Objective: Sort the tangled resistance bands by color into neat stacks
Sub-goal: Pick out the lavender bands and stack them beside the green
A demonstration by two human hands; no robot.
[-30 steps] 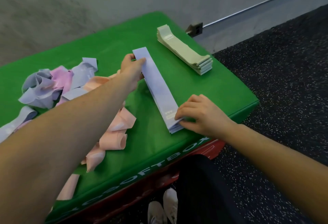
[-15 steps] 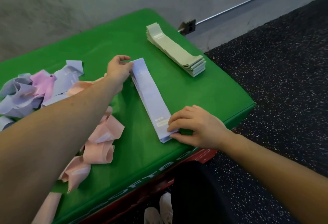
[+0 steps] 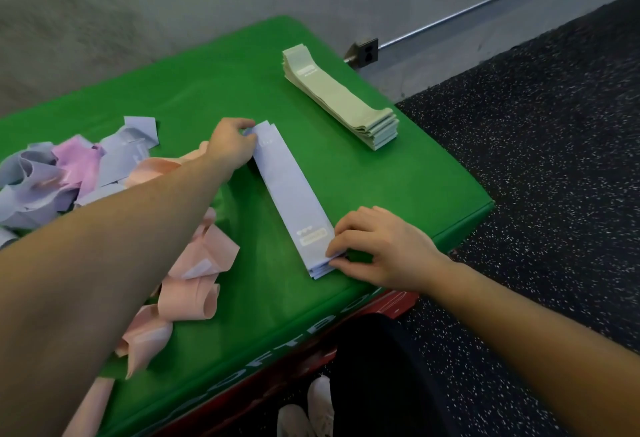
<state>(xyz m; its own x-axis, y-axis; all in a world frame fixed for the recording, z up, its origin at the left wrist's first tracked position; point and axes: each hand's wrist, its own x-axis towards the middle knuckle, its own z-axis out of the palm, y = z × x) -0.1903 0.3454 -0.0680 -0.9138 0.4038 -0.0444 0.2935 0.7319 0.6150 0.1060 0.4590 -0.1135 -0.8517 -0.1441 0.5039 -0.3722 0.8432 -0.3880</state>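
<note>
A flat stack of lavender bands (image 3: 292,194) lies diagonally on the green box top (image 3: 214,90). My left hand (image 3: 232,145) pinches the stack's far end. My right hand (image 3: 377,249) pinches its near end, thumb under the edge and fingers curled on top. A neat stack of pale green bands (image 3: 341,98) lies at the far right of the box. To the left sits a tangle of lavender bands (image 3: 38,187) with a pink band (image 3: 78,162) in it. Loose peach bands (image 3: 194,277) curl under my left forearm.
The green soft box ends in a front edge (image 3: 464,221) just right of my right hand, with a red side below. Dark speckled floor (image 3: 554,176) lies to the right. A grey wall and a metal rail bracket (image 3: 362,53) stand behind. My shoes show below.
The far end of the lavender band, lifted a second ago, now lies flat on the stack under my left hand. My right hand has stayed at the near end.
</note>
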